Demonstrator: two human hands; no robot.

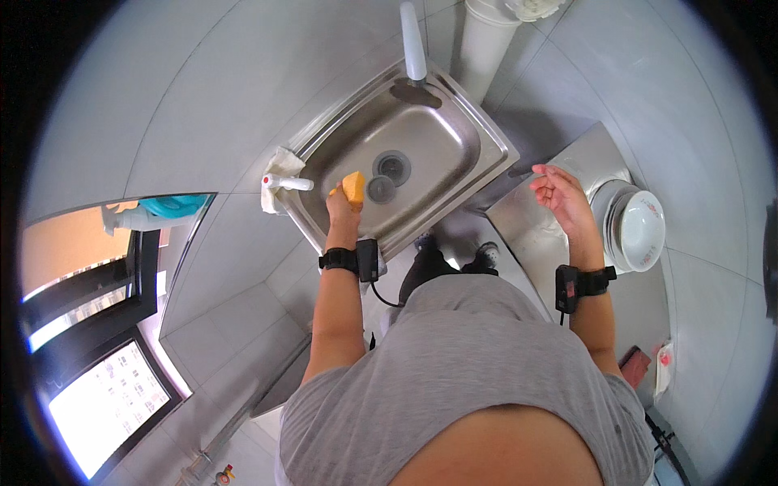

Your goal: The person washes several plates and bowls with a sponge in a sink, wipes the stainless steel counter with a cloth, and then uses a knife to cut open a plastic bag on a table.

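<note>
My left hand (pixel 344 209) grips a yellow sponge (pixel 354 187) over the left part of a stainless steel sink (pixel 437 143). Just right of the sponge, a round drain strainer (pixel 391 167) and a second round drain piece (pixel 381 189) lie in the basin. My right hand (pixel 558 193) is raised over a metal countertop (pixel 527 234), palm partly up and fingers loosely curled, with nothing in it. Beside that wrist, stacked plates (pixel 611 212) stand with a white flower-patterned bowl (pixel 643 231) on top.
A faucet (pixel 413 45) rises at the sink's far corner. A white cloth (pixel 281 167) and a white handle-like fitting (pixel 289 182) are at its left corner. Behind stands a white cylindrical container (pixel 488 45). A spray bottle (pixel 143 219) is on the window ledge at left.
</note>
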